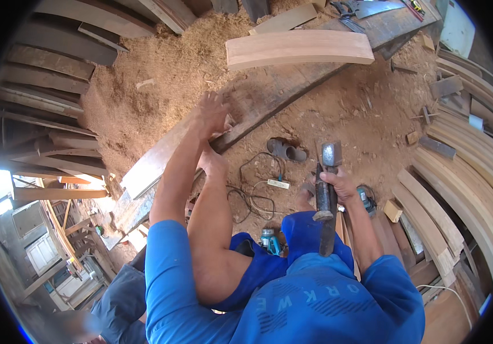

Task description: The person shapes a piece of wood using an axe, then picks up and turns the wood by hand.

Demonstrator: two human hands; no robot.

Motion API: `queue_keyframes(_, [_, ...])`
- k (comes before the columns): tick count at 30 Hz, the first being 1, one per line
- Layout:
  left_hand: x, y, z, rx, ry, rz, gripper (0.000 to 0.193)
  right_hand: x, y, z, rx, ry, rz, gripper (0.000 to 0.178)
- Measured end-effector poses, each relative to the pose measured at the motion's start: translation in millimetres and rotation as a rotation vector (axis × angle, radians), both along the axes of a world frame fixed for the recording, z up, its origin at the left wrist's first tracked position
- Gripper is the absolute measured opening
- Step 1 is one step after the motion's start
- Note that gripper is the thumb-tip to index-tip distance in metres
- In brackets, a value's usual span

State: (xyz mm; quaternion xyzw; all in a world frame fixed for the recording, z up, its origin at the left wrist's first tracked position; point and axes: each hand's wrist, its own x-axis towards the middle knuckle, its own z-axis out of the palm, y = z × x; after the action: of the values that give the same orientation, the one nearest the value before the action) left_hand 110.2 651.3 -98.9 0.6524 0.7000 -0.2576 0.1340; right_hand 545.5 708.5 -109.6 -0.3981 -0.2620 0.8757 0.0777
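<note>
My left hand [213,114] is low over the long wooden bench plank [252,117], fingers spread and apart, with nothing seen in them. Sawdust and wear darken the wood beside it. A pale curved board [301,48] lies across the plank's far part, beyond that hand. In front of my body, my right hand [342,184] is closed round a hammer [331,153] with a blocky metal head. Held along with it is a long dark tool with a broad blade [327,241], apparently a chisel; the overlap hides where one ends. My bare left foot [215,163] rests against the plank's near edge.
Shavings cover the ground. A pair of sandals [286,150], tangled cords with a white power strip [278,184] and teal power tools [269,241] lie nearby. Curved boards [458,163] are stacked right, more timber [51,77] left. Another person [120,304] is at lower left.
</note>
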Motion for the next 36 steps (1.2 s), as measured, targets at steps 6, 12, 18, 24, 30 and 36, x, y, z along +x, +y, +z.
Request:
queue_keyframes(6, [48,21,6,-0.335,-0.169,0.17,0.049,25,-5,4,-0.011,-0.079,-0.077,0.039])
queue_keyframes(12, [25,-4,0,0.161,-0.112,0.13,0.057,38,-6,10,-0.035,-0.019,-0.035,0.04])
queue_keyframes(18, [61,25,11,-0.403,0.016,0.045,0.061,63,-2,-2,-0.086,-0.095,0.051,0.044])
queue_keyframes(24, [54,-88,64,-0.036,-1.145,0.823,0.036,103,13,-9,0.051,-0.171,0.118,0.044])
queue_keyframes(30, [54,-264,46,0.901,-0.632,1.578,0.022,191,26,-43,0.165,-0.528,0.42,0.044])
queue_keyframes(36, [206,-336,-48,0.787,-0.97,1.744,0.024,236,21,-10,0.297,-0.581,0.739,0.065])
